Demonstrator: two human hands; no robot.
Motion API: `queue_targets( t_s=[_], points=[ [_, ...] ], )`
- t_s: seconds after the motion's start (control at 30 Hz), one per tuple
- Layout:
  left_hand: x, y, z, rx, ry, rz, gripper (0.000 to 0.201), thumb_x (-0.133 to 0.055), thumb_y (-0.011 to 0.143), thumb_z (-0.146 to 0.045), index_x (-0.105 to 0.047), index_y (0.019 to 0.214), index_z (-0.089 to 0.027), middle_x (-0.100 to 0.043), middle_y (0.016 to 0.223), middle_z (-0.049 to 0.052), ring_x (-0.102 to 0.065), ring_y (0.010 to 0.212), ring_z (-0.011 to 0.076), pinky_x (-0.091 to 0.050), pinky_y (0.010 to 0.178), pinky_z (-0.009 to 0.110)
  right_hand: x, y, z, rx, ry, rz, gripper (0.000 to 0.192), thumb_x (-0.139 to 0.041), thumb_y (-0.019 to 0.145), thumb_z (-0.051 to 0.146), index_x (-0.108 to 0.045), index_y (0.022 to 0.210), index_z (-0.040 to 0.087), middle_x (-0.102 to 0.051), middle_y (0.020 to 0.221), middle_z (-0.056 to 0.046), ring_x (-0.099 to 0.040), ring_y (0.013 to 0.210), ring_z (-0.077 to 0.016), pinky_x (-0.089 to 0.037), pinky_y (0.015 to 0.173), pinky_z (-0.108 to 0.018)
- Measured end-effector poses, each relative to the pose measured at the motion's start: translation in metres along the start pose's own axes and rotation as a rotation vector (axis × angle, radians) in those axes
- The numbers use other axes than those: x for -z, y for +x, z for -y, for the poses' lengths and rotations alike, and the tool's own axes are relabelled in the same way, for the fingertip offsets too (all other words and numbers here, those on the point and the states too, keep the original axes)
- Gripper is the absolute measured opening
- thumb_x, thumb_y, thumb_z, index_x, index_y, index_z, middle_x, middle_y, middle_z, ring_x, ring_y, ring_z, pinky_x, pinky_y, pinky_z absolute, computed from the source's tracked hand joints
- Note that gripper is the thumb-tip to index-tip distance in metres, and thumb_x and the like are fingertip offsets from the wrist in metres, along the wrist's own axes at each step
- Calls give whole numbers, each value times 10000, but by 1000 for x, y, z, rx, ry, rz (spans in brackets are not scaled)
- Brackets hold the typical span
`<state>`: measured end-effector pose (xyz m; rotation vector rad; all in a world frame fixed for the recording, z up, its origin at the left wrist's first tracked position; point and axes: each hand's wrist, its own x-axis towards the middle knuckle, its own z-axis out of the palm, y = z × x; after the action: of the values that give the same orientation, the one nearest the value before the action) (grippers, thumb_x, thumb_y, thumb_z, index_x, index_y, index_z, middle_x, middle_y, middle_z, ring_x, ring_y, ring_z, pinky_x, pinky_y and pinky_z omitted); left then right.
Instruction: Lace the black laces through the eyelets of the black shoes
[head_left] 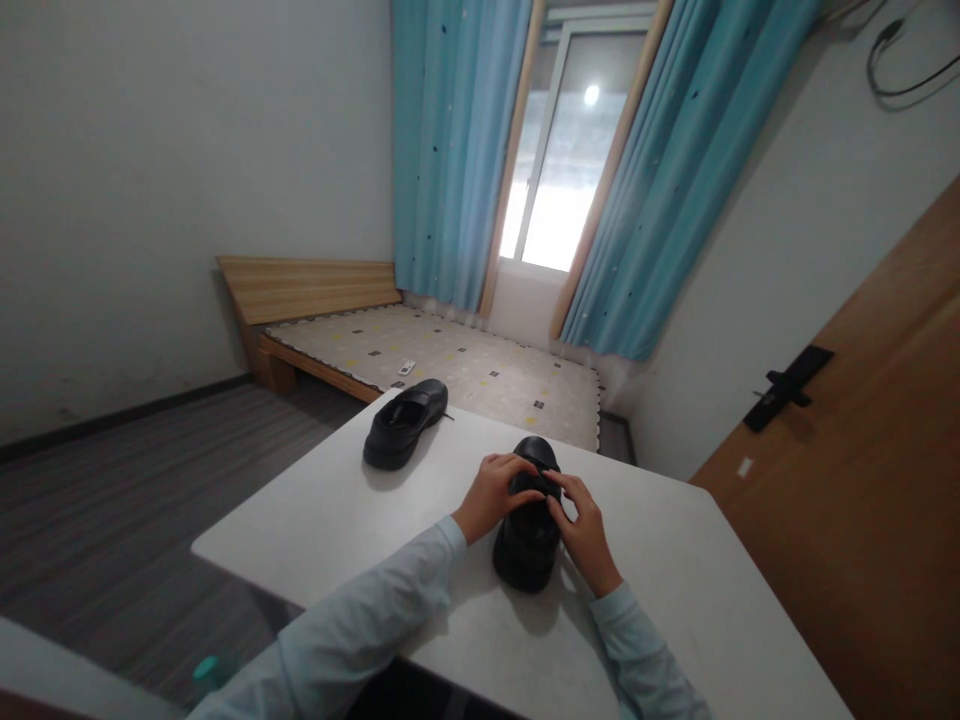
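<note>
A black shoe (526, 555) stands on the white table in front of me, its toe pointing away. My left hand (499, 490) lies over its left side, thumb and fingers closed in at the lacing area. From the right, my right hand (579, 520) meets it there, its fingers bent in a pinch. The fingertips of both hands nearly touch over the shoe's opening. Whatever they pinch, perhaps part of the lacing, is too small and dark to make out. A second black shoe (405, 425) rests near the table's far left edge, a lace end sticking out to its right.
The white table (660, 580) fills the space before me. Beyond it stands a low bed (465, 365) with a small white remote-like object (406, 368) on it. Blue curtains (457, 150) frame a window. A wooden door (862, 480) is at the right. Something dark (427, 690) lies at the near edge.
</note>
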<state>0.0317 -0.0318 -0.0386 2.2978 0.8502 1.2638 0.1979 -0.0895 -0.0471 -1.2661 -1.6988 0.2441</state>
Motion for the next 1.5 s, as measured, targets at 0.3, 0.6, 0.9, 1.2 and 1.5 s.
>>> queue_targets(
  t_s=[0.3,0.6,0.9,1.2,1.5],
  points=[
    [-3,4,-3,36,57,46,262,-713,681,-266,-592,904,-201,-644,917,36,-574,909,216,-408,794,330,0,0,1,20,-31,23,325,-478,833,199,-566,1140,258,-572,1111,-68,-517,1073,-232,-405,947,-441],
    [-7,4,-6,39,176,44,155,-656,709,-194,-578,843,-198,-620,899,34,-556,895,210,-382,806,347,0,0,0,24,-50,28,313,-470,842,203,-570,1135,250,-567,1088,-69,-516,1065,-230,-406,946,-435],
    [-5,2,-8,25,243,15,147,-643,723,-209,-570,851,-211,-598,914,29,-510,933,216,-326,888,394,2,1,2,45,-62,32,330,-466,842,196,-572,1146,268,-582,1081,-63,-529,1062,-229,-422,939,-431],
    [-3,0,-9,76,258,-27,133,-659,727,-255,-597,833,-206,-555,907,37,-476,924,222,-350,840,382,3,2,5,52,-78,38,303,-469,844,198,-597,1111,264,-584,1086,-64,-535,1073,-227,-425,948,-424],
    [-5,1,-7,171,-69,-9,64,-632,742,-208,-605,794,-184,-536,866,34,-497,902,193,-408,815,332,6,1,10,61,-136,54,314,-472,844,212,-591,1128,272,-579,1136,-66,-548,1069,-231,-439,940,-430]
  ],
)
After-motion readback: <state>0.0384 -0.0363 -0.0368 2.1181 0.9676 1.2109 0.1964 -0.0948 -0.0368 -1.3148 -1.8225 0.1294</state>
